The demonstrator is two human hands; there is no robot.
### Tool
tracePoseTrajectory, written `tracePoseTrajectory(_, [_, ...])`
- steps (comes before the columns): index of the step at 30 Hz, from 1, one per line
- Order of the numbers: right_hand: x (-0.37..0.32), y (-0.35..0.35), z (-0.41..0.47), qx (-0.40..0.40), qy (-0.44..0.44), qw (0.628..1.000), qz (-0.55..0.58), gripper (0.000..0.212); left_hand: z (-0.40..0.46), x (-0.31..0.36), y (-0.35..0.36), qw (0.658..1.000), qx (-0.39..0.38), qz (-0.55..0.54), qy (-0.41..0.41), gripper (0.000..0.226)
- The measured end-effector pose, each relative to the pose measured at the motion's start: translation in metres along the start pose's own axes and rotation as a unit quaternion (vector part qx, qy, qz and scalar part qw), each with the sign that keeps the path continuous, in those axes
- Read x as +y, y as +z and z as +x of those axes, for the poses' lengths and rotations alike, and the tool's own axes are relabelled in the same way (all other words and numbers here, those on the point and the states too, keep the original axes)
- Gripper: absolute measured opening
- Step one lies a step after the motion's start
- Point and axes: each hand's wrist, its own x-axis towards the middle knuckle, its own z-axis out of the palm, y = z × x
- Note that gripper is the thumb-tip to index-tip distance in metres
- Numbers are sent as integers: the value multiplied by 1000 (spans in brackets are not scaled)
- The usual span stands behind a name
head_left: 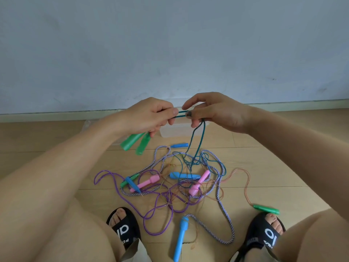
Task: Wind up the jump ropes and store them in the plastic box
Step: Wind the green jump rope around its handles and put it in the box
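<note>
Nearest, black slide sandals (pixel 123 230) flank tangled ropes on the wooden floor (pixel 283 167). Left hand (pixel 151 116) grips two green plastic handles (pixel 135 143); right hand (pixel 213 112) pinches the doubled teal cord (pixel 182 114). Keep the strands taut and loops even while drawing cord free. Clear plastic box (pixel 173 132) sits just behind.

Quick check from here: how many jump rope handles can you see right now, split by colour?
Green handles: 4, two held together in the left hand at and, one in the tangle, one by the right foot
Blue handles: 4
Pink handles: 3
Total: 11 handles
</note>
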Motion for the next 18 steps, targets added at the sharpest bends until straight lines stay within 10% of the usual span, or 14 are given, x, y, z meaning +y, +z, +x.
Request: tracePoseTrajectory(18, [-10,-37,-6,66,11,996,-50,11,5,-9,0,998,-54,-25,-16,27])
